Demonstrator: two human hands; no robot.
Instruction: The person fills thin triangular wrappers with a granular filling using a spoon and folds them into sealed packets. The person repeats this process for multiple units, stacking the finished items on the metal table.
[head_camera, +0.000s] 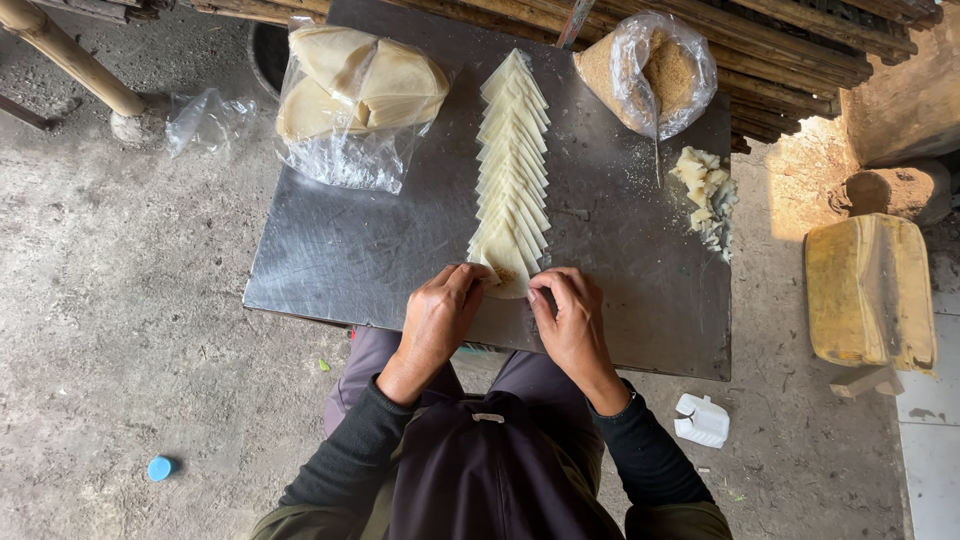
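A long row of overlapping pale folded dough wrappers (512, 160) runs down the middle of a metal tabletop (350, 250). At its near end lies one wrapper (507, 272) with a bit of brown filling. My left hand (440, 315) pinches that wrapper's left edge. The fingers of my right hand (570, 315) hold its right edge. Both hands rest on the table close together.
A clear bag of round dough sheets (355, 90) sits at the table's back left, a bag of brown crumbly filling (655, 70) at back right, dough scraps (705, 190) at right. A yellow jerrycan (868, 290), a white container (702, 420) and a blue cap (160, 467) lie on the ground.
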